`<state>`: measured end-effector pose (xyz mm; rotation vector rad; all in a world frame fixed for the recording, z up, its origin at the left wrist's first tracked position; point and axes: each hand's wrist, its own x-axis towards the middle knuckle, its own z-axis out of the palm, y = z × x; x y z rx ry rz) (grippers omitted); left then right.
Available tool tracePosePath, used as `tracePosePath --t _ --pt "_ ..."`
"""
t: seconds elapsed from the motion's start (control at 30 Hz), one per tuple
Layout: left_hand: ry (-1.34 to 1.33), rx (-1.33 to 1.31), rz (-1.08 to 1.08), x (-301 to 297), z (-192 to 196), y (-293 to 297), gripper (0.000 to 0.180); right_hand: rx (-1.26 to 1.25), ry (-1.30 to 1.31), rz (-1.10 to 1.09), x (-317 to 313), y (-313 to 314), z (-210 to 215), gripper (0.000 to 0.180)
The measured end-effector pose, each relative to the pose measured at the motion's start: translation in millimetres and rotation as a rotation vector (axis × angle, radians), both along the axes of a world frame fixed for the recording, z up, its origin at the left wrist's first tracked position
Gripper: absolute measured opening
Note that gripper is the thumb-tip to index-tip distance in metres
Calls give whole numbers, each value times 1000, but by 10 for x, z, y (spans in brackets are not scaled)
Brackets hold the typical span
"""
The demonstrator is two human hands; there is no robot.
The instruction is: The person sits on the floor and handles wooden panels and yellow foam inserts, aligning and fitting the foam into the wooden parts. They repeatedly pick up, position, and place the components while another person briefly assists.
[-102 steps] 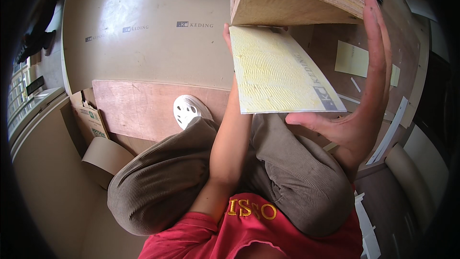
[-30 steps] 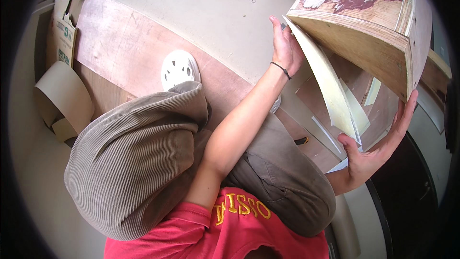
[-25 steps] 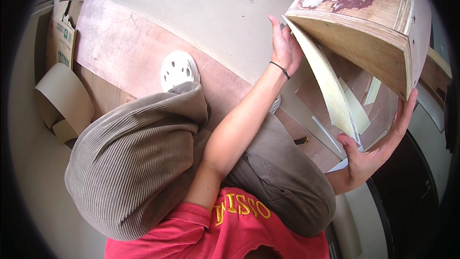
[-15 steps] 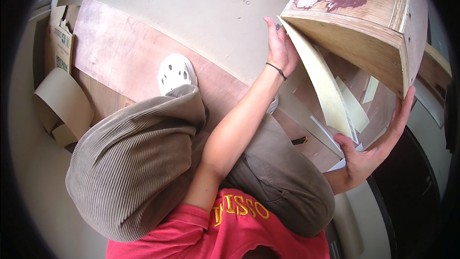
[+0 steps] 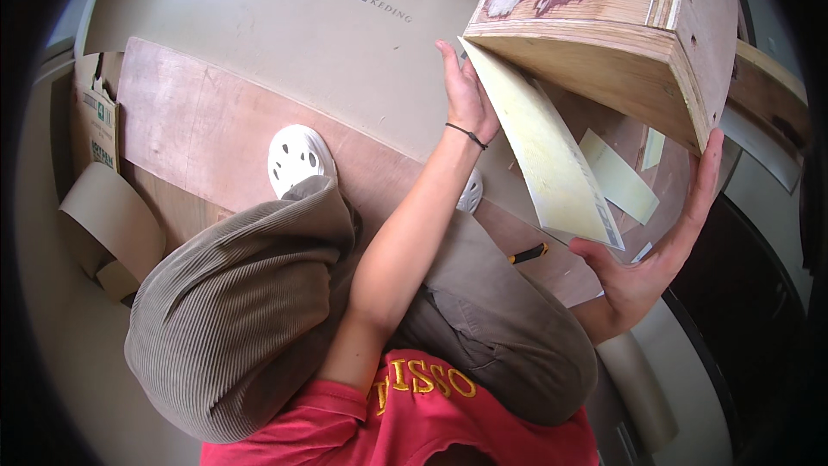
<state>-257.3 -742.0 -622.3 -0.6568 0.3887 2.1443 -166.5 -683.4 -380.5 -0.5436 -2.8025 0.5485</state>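
A plywood box [image 5: 595, 78] with worn dark-red patches on its upper face stands tilted at the upper right. From its left corner a pale yellow strip [image 5: 548, 142], printed near one edge, slants down below the box. My left hand [image 5: 473, 103], a dark cord round its wrist, is against the strip's upper left end. Its thumb points up, apart, and its other fingers are partly hidden behind the strip. My right hand [image 5: 651, 272] spreads wide at the lower right. Its long fingers reach the box's lower right corner, and its thumb is by the strip's lower end.
Pale offcuts [image 5: 618, 177] lie beneath the box. A black-and-yellow utility knife [image 5: 529, 253] rests beside my right knee. A reddish board [image 5: 207, 112] spans the grey-covered floor near a white clog [image 5: 300, 160]. Curled brown sheet [image 5: 116, 207] and torn cardboard [image 5: 97, 129] stand at left.
The view has shifted, so most things appear farther left. The strip shows more of its broad face. Both hands keep their places at the strip's and box's ends.
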Motion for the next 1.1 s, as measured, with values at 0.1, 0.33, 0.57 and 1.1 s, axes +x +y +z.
tracePosePath --t 0.1,0.33,0.57,1.1 --pt "9 5 -2 -8 22 1 99 5 14 -5 2 -12 -14 138" --pt "71 -24 -15 -46 102 -21 93 10 8 -15 4 1 -11 139" --pt "34 39 2 -56 102 -3 84 -22 62 -45 -13 -4 -29 133" --pt "-27 173 -18 11 -87 10 75 287 130 -19 13 88 -38 87"
